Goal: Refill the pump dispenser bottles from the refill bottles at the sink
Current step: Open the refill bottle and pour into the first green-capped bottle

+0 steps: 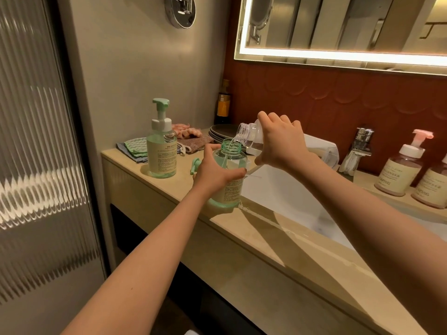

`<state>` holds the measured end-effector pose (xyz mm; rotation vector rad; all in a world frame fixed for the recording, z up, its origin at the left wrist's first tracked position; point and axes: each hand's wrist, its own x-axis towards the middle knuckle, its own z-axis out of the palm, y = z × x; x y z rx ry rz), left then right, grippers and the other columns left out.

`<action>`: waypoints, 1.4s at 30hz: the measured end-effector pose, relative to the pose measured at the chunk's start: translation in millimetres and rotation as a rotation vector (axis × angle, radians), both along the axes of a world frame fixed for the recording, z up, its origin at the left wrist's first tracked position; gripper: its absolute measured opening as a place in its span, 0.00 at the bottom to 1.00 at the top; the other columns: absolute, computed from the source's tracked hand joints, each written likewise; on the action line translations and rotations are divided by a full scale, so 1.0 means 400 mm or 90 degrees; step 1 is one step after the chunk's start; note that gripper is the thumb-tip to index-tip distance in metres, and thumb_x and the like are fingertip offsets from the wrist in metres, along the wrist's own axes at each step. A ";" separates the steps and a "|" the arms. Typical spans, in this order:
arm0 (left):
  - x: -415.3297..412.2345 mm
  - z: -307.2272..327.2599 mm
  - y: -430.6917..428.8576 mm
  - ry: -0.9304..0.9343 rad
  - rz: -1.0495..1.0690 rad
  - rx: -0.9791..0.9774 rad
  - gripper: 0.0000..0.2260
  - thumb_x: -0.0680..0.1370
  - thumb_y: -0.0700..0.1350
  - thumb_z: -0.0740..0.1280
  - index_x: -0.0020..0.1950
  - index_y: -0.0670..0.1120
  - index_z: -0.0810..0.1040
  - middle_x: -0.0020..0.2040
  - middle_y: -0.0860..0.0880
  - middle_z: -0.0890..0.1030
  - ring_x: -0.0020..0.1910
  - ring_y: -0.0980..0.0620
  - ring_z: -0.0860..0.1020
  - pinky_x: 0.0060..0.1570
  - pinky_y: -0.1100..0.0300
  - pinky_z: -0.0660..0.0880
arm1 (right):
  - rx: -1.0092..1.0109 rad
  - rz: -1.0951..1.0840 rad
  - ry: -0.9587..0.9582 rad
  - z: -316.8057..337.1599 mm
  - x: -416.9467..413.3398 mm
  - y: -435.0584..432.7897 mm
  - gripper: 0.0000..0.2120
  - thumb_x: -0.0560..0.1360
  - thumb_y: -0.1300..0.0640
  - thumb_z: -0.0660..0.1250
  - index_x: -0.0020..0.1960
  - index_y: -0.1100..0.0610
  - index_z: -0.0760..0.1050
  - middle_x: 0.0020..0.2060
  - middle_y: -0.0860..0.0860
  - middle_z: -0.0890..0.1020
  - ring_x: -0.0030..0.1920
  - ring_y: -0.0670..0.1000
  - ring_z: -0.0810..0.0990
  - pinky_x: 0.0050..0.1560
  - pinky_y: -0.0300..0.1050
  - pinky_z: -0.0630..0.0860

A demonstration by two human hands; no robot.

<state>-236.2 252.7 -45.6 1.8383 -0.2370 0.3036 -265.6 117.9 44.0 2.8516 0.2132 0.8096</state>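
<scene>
The big clear refill bottle (251, 139) lies tipped sideways, gripped by the right hand (280, 141), its mouth pointing left and down. Just under that mouth stands the open green bottle (229, 165), which the left hand (212, 175) holds.

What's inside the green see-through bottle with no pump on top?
A thin stream of clear liquid falls into the open green see-through bottle from the tilted clear refill bottle. The left hand and paper label hide how full it is.
</scene>
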 end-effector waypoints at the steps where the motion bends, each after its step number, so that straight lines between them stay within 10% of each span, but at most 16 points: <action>1: 0.000 0.000 -0.001 0.000 -0.001 -0.001 0.35 0.67 0.47 0.76 0.67 0.49 0.60 0.64 0.45 0.71 0.62 0.46 0.70 0.57 0.53 0.69 | 0.002 0.000 0.000 -0.001 0.001 -0.001 0.41 0.63 0.48 0.77 0.68 0.56 0.61 0.59 0.54 0.72 0.58 0.55 0.70 0.57 0.51 0.67; 42: 0.001 0.000 -0.002 0.000 -0.007 -0.014 0.35 0.67 0.46 0.76 0.67 0.49 0.59 0.64 0.45 0.71 0.61 0.47 0.70 0.55 0.54 0.69 | 0.005 0.006 0.014 0.005 -0.001 0.002 0.40 0.64 0.50 0.77 0.69 0.57 0.60 0.60 0.55 0.72 0.60 0.56 0.69 0.60 0.53 0.67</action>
